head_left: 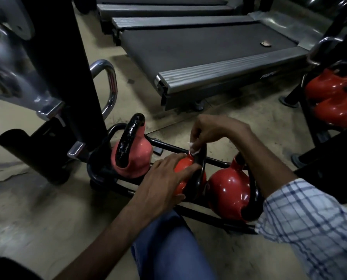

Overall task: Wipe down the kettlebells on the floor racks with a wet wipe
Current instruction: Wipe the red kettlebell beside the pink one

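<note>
A blue-jeaned knee (168, 249) is seen before the floor rack (209, 217). There the middle kettlebell (181, 168), flanked by a pink kettlebell (136, 156) and a red kettlebell (229, 190), is pressed by the flat left hand (162, 182). A wet wipe (193, 149) is pinched on its handle by the right hand (213, 130).

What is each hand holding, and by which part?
The right hand pinches a wet wipe against the top of the black handle of the middle kettlebell. The left hand holds nothing; its straight fingers rest on that kettlebell's red body.

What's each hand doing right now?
Left hand: open, fingers resting on the middle red kettlebell.
Right hand: pinching the wet wipe against that kettlebell's handle.
</note>
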`<state>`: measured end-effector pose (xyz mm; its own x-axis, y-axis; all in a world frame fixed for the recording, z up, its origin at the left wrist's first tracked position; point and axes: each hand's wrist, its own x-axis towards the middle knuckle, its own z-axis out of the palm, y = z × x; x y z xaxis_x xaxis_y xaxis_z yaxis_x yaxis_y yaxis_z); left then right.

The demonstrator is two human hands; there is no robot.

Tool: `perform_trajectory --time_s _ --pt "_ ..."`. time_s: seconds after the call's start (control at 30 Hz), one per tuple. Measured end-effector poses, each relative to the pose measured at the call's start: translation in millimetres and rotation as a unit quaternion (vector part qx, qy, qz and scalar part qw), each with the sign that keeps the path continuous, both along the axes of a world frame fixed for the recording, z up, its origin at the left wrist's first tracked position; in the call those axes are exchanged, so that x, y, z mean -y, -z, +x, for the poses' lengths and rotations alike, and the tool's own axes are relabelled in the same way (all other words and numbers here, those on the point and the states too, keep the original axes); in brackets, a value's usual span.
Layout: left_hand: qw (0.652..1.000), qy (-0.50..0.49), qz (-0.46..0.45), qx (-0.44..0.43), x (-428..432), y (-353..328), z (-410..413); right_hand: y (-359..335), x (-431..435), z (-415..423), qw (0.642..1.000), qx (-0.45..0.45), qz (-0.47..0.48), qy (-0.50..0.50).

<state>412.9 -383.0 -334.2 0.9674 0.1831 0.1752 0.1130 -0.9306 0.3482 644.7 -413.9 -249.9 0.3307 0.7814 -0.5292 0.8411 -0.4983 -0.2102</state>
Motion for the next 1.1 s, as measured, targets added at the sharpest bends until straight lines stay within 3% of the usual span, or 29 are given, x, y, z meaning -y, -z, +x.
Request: perform_trajectory --time_s 0.3,0.53,0.67,0.83,1.0,1.1 --pt "1.000 0.006 -0.005 -0.012 0 -4 -3 34 -43 -19 0.984 0.165 -0.064 0.004" --pt "1.000 0.007 0.000 -0.005 0 -3 -4 40 -44 -29 0.973 0.204 -0.092 -0.060" --pt "1.000 0.007 -0.019 0.007 -3 -2 -2 22 -24 -30 0.975 0.211 -0.039 -0.061" --pt "0.998 -0.020 -0.043 0.027 -7 10 -4 8 25 -45 0.977 0.187 0.098 -0.022" --pt "0.992 -0.084 -0.090 0.038 -15 17 -8 5 70 -93 0.984 0.107 0.096 -0.104" --pt "0.992 -0.083 -0.086 0.029 -15 18 -6 4 65 -88 0.979 0.117 0.103 -0.130"
